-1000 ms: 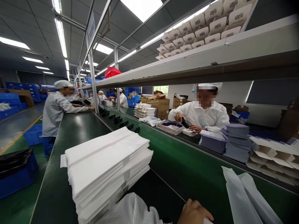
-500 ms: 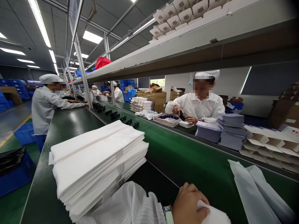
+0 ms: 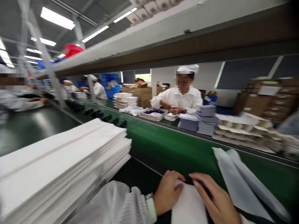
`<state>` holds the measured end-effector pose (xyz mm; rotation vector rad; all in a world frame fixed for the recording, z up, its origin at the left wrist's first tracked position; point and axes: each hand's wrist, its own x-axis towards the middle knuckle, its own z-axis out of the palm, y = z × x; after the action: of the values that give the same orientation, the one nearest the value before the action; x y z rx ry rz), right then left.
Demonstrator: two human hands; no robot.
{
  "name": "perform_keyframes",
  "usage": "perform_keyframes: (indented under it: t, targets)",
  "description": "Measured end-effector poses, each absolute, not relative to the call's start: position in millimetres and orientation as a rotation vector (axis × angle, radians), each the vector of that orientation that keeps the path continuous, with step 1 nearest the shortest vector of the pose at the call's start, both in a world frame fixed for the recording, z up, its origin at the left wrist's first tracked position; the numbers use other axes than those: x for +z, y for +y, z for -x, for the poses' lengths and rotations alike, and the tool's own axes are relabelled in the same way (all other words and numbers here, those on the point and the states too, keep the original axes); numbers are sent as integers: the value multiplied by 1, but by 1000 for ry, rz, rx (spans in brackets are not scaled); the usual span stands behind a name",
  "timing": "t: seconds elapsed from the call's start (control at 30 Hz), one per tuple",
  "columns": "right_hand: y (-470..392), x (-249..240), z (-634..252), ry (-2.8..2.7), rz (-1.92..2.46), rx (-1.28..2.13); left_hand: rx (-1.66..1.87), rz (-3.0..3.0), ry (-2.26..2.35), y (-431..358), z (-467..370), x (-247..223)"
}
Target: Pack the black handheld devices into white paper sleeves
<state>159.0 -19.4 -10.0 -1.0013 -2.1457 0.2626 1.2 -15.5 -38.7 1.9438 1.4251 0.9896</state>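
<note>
A white, soft-looking folded sheet (image 3: 189, 203) lies in front of me at the bottom of the view, its near end cut off by the frame. My left hand (image 3: 167, 191) is closed on its upper left corner, thumb on top. Along the sheet's right edge is my right hand (image 3: 216, 199), fingers stretched and thumb apart, slightly blurred; whether it touches the edge I cannot tell. To the left of my sleeve stands a tall stack of similar white sheets (image 3: 53, 155). Two pale translucent sleeves (image 3: 243, 177) lie to the right on the green belt.
A green conveyor belt (image 3: 149, 140) runs across, with several black devices (image 3: 97, 114) on it. Beyond it, a co-worker (image 3: 179, 96) sits near purple boxes (image 3: 206, 121) and white carton trays (image 3: 243, 130). An overhead shelf (image 3: 144, 46) spans the view. Another person (image 3: 16, 96) is at left.
My view has turned right, so the stack shifts left. My right hand has come into view beside the folded sheet. More of that sheet shows between my hands.
</note>
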Motion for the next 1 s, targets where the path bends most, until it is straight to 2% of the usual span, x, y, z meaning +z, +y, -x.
perform_keyframes:
  t: [0.13,0.23,0.4,0.73,1.0]
  targets:
    - [26,-36,-171,-1954,1253,699,1012,-1893,1372,-12,0,-34]
    - [26,-42,-172,-1957,1219,841,985,-1892,1361,-10,1,-32]
    - [19,-39,-171,-2092,1134,786,961,-1933,1379,-13,0,-29]
    - [2,-45,-141,-1787,1210,699,775,-2210,1364,-19,-5,-32]
    - [11,-49,-151,-1804,1200,720,825,-2118,1373,-19,-1,-31]
